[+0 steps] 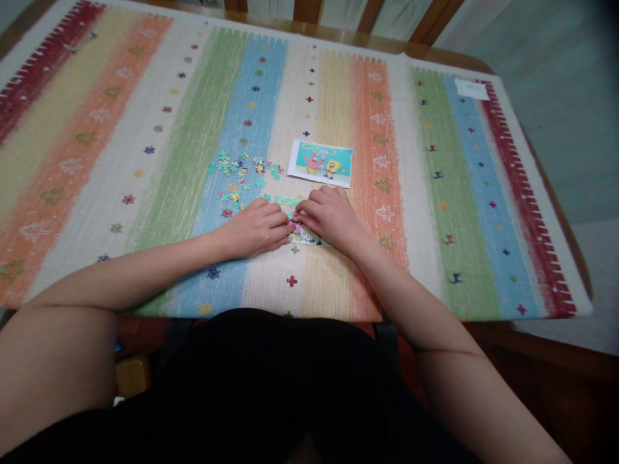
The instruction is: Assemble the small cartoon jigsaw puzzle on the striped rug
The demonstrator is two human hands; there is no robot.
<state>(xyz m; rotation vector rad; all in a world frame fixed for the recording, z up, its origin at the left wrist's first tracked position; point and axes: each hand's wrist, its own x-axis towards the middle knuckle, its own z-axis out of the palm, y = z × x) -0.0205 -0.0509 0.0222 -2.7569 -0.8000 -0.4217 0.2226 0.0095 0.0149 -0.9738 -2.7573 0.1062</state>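
Striped cloth (145, 161) covers the table, its red fringed edges at the far left and right. Near the cloth's middle, toward the near edge, the left hand (256, 227) and right hand (329, 216) meet fingertip to fingertip, fingers curled together, pressing on a small joined puzzle (304, 237) showing teal, pink and white. Loose pieces (242, 174) lie scattered just beyond the left hand. A cartoon picture card (320, 162) lies flat beyond the right hand.

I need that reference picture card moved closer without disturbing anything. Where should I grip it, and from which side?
Take the picture card by its bare far right corner, coming from the right: it lies flat, loose pieces crowd its left, and both hands work below it.
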